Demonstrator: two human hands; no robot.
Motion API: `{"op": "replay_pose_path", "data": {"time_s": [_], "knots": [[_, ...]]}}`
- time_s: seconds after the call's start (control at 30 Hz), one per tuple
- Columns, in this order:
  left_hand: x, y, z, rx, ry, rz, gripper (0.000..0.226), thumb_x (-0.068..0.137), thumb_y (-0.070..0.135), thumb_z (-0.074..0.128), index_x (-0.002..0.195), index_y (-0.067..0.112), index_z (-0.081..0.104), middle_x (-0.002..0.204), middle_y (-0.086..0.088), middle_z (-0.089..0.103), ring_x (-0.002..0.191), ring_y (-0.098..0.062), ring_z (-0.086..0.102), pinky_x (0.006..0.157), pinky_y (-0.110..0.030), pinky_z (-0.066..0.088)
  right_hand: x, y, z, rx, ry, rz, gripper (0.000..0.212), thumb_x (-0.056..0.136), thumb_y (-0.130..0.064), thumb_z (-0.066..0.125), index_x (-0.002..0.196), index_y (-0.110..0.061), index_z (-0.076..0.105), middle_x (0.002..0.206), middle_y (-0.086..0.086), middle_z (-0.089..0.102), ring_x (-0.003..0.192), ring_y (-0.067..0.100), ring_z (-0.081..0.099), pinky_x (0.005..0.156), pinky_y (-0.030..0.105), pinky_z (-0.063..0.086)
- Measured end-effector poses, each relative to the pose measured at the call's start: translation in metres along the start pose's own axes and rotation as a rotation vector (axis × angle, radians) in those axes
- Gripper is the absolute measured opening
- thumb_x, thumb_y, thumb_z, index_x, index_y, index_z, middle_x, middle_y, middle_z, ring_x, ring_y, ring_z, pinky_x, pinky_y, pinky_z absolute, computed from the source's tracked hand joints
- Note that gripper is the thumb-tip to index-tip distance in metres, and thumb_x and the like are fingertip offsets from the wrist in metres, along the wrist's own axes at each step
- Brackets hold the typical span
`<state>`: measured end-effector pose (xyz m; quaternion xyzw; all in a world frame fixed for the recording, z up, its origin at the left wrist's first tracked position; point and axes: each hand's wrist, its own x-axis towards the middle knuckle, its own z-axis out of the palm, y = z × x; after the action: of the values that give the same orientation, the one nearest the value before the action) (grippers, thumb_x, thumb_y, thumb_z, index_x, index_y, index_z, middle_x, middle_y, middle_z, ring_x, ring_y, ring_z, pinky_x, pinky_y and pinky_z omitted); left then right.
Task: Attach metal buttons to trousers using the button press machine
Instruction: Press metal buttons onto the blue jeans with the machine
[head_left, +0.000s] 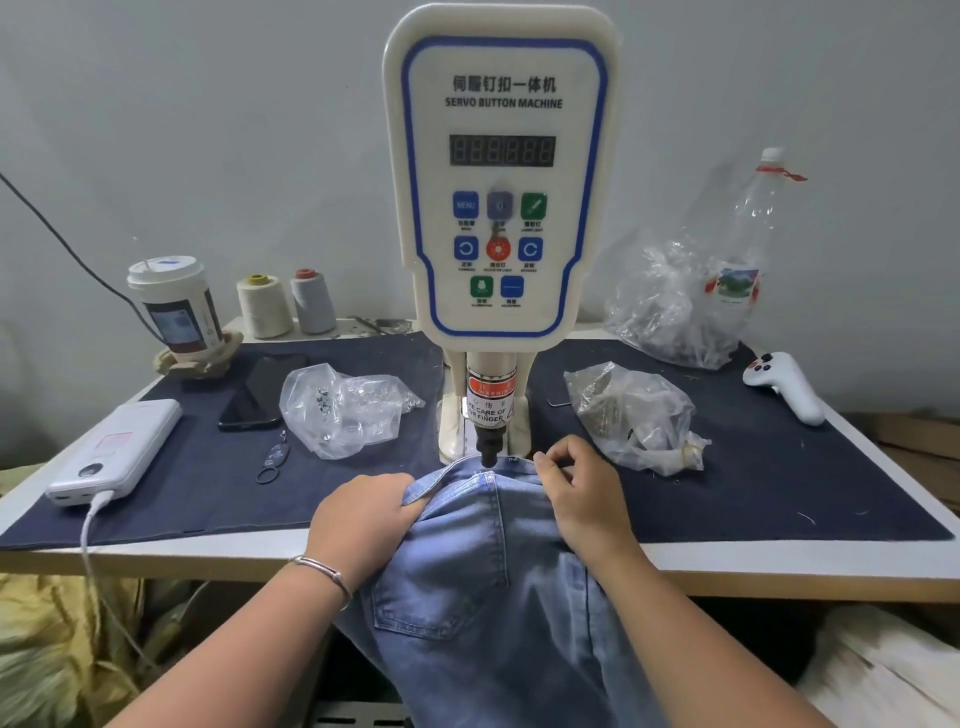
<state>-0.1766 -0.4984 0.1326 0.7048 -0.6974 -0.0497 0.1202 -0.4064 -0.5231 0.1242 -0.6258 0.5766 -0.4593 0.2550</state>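
Presently: left hand (363, 512) grip clenched on the trousers (483, 561) waistband; right hand (576, 483) pinches it beside the press machine (501, 171) punch, worktop (727, 564) front edge. Button bags (337, 408) flank both sides.

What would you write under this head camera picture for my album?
Both hands hold blue trousers under the button machine's press head.

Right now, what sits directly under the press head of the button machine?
The jeans waistband lies under the press head, gripped by the left hand and pinched by the right hand. The fabric covers the lower die, and no button is visible.
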Motion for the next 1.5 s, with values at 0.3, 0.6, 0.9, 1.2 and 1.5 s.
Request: {"op": "replay_pose_path", "data": {"time_s": [0.3,0.6,0.9,1.2,1.5], "knots": [[-0.004,0.009,0.003,0.149,0.041,0.002,0.042,0.103,0.052,0.028,0.077,0.022,0.044,0.085,0.000,0.064,0.074,-0.026,0.053,0.061,-0.032,0.033,-0.009,-0.009,0.003,-0.308,0.107,-0.022,0.010,0.094,-0.026,0.052,0.090,-0.021,0.044,0.064,-0.007,0.054,0.060,0.018,0.049,0.056,0.032,0.032],[-0.004,0.006,0.002,0.107,0.007,0.011,0.040,0.103,0.050,0.030,0.073,0.025,0.037,0.093,-0.002,0.068,0.088,-0.026,0.063,0.062,-0.032,0.036,-0.007,-0.010,0.004,-0.345,0.078,0.005,0.009,0.092,-0.022,0.050,0.088,-0.023,0.043,0.058,-0.010,0.048,0.054,0.007,0.044,0.049,0.030,0.030],[-0.003,0.004,0.004,0.077,0.029,0.018,0.041,0.102,0.052,0.029,0.074,0.024,0.040,0.091,-0.001,0.068,0.077,-0.025,0.055,0.062,-0.032,0.033,-0.006,-0.011,0.005,-0.354,0.088,0.045,0.016,0.092,-0.021,0.053,0.082,-0.022,0.040,0.058,-0.011,0.045,0.054,0.003,0.039,0.050,0.031,0.026],[-0.004,0.002,0.003,0.048,0.014,0.013,0.033,0.102,0.049,0.032,0.081,0.026,0.044,0.094,0.000,0.068,0.087,-0.026,0.061,0.063,-0.032,0.034,-0.006,-0.011,0.002,-0.307,0.071,0.068,0.019,0.093,-0.017,0.051,0.077,-0.019,0.039,0.058,-0.004,0.048,0.052,0.013,0.045,0.045,0.029,0.025],[-0.005,0.002,0.003,0.044,0.014,0.018,0.030,0.101,0.051,0.031,0.086,0.030,0.045,0.099,0.001,0.069,0.092,-0.025,0.063,0.065,-0.031,0.035,-0.008,-0.013,0.001,-0.300,0.081,0.037,0.021,0.092,-0.016,0.051,0.077,-0.021,0.039,0.058,-0.006,0.048,0.052,0.013,0.046,0.046,0.028,0.026]]}}
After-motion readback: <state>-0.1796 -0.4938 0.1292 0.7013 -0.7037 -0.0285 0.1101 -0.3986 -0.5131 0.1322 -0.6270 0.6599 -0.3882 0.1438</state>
